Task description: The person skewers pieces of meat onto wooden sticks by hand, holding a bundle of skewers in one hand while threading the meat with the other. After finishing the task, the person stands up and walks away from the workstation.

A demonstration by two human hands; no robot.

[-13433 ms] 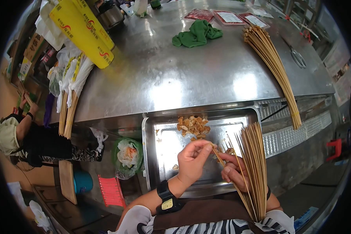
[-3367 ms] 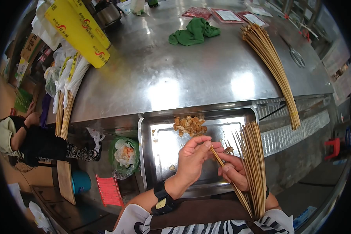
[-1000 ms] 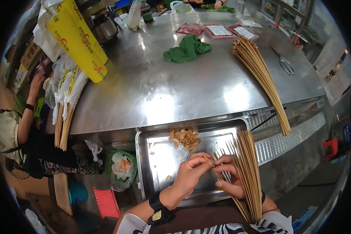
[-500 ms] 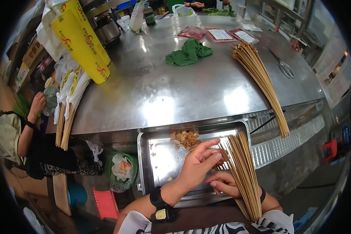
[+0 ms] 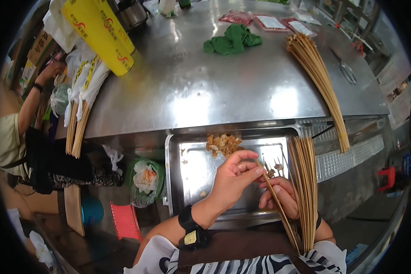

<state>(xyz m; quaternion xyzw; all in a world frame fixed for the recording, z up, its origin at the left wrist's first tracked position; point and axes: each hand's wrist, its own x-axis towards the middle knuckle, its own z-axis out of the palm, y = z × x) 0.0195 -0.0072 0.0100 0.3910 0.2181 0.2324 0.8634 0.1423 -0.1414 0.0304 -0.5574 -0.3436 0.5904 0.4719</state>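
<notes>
My left hand (image 5: 235, 180) is closed in a pinch over the tray, with thumb and forefinger on the upper end of a bamboo skewer (image 5: 278, 203). That skewer slants down toward my apron. Just right of it is my right hand (image 5: 282, 196), its fingers curled; what they hold, if anything, is hidden. A thick bundle of skewers (image 5: 307, 182) leans upright across my right wrist. Small brown pieces (image 5: 274, 172) on thin sticks show beyond my right fingers. Under both hands lies the metal tray (image 5: 170, 176), with a heap of light brown food pieces (image 5: 223, 144) at its far side.
On the steel table (image 5: 146, 100) lie a green cloth (image 5: 233, 40), another skewer bundle (image 5: 322, 82), scissors (image 5: 347, 72), red meat packs (image 5: 269, 23) and yellow rolls (image 5: 98, 34). Bagged skewers (image 5: 80, 128) overhang its left edge. A person (image 5: 13, 146) stands at left, one arm reaching.
My left hand has drawn one skewer apart from the bundle, tilting it. The bundle now stands more upright, further right. The view has shifted, so the table appears higher.
</notes>
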